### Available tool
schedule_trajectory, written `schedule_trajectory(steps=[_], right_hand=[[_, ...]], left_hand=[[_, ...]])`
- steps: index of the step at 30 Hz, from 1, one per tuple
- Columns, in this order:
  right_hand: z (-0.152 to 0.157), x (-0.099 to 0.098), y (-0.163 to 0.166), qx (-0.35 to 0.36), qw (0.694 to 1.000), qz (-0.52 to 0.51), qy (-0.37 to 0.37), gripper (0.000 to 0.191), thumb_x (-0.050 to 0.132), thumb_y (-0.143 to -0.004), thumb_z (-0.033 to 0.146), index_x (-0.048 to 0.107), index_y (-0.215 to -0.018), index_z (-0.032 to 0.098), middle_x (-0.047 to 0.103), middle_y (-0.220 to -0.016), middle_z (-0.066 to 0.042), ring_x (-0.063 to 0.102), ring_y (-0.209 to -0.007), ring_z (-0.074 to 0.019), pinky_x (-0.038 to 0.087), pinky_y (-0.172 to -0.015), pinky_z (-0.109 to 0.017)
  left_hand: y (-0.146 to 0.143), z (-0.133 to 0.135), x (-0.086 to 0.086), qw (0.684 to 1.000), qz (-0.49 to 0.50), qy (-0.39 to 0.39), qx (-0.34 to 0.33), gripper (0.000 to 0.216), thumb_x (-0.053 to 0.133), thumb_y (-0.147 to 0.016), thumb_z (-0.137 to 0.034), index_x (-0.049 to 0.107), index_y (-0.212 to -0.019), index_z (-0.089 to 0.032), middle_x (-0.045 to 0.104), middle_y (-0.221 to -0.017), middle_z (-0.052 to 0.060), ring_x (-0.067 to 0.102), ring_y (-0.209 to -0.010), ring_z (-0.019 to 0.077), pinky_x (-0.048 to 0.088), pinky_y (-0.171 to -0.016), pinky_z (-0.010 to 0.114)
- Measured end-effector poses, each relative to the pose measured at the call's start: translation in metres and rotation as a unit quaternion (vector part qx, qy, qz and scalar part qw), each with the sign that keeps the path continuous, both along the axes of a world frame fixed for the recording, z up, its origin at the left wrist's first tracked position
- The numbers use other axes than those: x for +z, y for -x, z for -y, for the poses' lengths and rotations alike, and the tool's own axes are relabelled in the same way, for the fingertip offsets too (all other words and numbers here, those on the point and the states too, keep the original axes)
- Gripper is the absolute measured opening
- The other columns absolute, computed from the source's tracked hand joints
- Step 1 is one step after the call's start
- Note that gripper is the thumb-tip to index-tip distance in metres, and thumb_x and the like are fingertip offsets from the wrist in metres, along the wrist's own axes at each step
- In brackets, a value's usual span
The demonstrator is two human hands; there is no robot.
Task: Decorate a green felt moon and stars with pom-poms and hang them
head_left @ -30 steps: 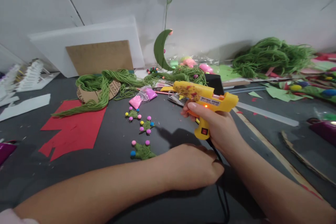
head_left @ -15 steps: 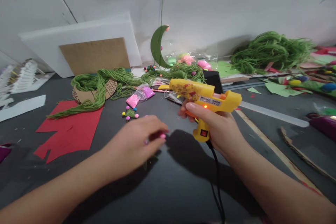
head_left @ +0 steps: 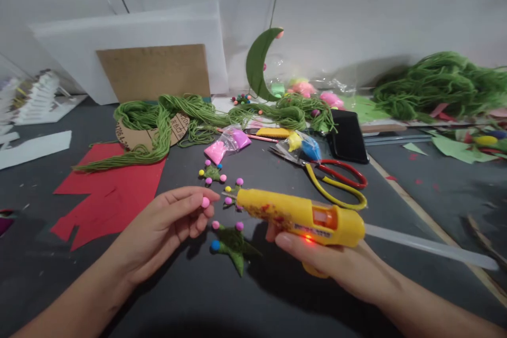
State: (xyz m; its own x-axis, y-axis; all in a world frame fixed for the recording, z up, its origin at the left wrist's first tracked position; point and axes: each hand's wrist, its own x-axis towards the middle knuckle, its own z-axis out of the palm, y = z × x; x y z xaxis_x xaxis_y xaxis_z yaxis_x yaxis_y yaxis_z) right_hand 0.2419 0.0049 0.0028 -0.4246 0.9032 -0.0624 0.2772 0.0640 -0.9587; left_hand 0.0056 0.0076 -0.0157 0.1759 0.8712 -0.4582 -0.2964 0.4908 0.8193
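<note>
My right hand (head_left: 332,261) grips a yellow hot glue gun (head_left: 304,215), its red light on and its nozzle pointing left. My left hand (head_left: 166,224) pinches a small pink pompom (head_left: 205,202) between thumb and fingertips, a short way left of the nozzle. Just below the nozzle a green yarn star (head_left: 233,240) with pink and blue pompoms lies on the dark table (head_left: 190,296). Two smaller green stars with pompoms (head_left: 212,171) lie a little farther back.
Red-and-yellow scissors (head_left: 332,179), a black phone (head_left: 348,134), bags of coloured beads (head_left: 227,142), green yarn bundles (head_left: 158,121), a red paper sheet (head_left: 111,195) and a green crescent (head_left: 259,63) crowd the back. A clear glue stick (head_left: 428,245) sticks out behind the gun.
My right hand has lowered the glue gun toward the table and leftward. My left hand has lifted off the star, turned palm up and now pinches a pink pompom.
</note>
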Motion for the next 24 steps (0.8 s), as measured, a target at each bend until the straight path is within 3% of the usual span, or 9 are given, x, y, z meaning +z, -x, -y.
schedule_trajectory(steps=[3,7,11,14,24], right_hand=[[-0.003,0.001,0.002,0.035,0.999,0.028,0.0,0.018,0.061,-0.076,0.03,0.07,-0.088,0.021,0.069,-0.072,-0.004,0.064,-0.061,-0.0182,0.053,-0.055,-0.025],[-0.005,-0.002,0.001,0.072,0.997,0.026,0.017,0.017,0.061,-0.075,0.031,0.069,-0.085,0.021,0.067,-0.073,-0.003,0.063,-0.063,-0.0163,0.052,-0.056,-0.022],[-0.004,-0.008,0.0,0.053,0.998,0.004,0.045,0.017,0.061,-0.075,0.034,0.069,-0.084,0.022,0.066,-0.07,-0.001,0.059,-0.056,-0.0136,0.048,-0.049,-0.02],[-0.002,-0.01,-0.002,0.034,0.997,0.006,0.065,0.027,0.062,-0.076,0.037,0.069,-0.099,0.025,0.067,-0.069,-0.001,0.058,-0.053,-0.0139,0.047,-0.045,-0.019],[-0.002,-0.002,0.001,0.033,0.997,0.032,0.066,0.024,0.062,-0.075,0.034,0.072,-0.096,0.026,0.073,-0.077,-0.002,0.064,-0.062,-0.018,0.054,-0.056,-0.023]], left_hand=[[0.001,0.0,0.002,0.999,0.025,0.025,0.006,0.018,0.074,-0.068,-0.017,0.072,-0.085,-0.016,0.066,-0.069,0.001,0.057,-0.058,0.005,0.047,-0.057,0.012],[-0.004,0.0,0.0,0.999,0.037,0.034,-0.005,0.007,0.072,-0.07,-0.017,0.071,-0.076,-0.014,0.064,-0.061,0.001,0.056,-0.054,0.0051,0.046,-0.053,0.011],[-0.007,0.002,-0.003,0.998,0.044,0.041,0.001,0.009,0.07,-0.072,-0.016,0.071,-0.081,-0.014,0.064,-0.064,0.001,0.057,-0.056,0.0055,0.047,-0.055,0.012],[-0.008,0.003,-0.005,0.998,0.051,0.04,-0.004,0.009,0.069,-0.072,-0.014,0.07,-0.081,-0.014,0.064,-0.065,0.001,0.056,-0.056,0.0049,0.047,-0.055,0.011],[-0.009,0.002,-0.006,0.998,0.058,0.035,0.018,0.002,0.067,-0.073,-0.013,0.067,-0.076,-0.013,0.062,-0.063,0.0,0.056,-0.056,0.0055,0.048,-0.054,0.012]])
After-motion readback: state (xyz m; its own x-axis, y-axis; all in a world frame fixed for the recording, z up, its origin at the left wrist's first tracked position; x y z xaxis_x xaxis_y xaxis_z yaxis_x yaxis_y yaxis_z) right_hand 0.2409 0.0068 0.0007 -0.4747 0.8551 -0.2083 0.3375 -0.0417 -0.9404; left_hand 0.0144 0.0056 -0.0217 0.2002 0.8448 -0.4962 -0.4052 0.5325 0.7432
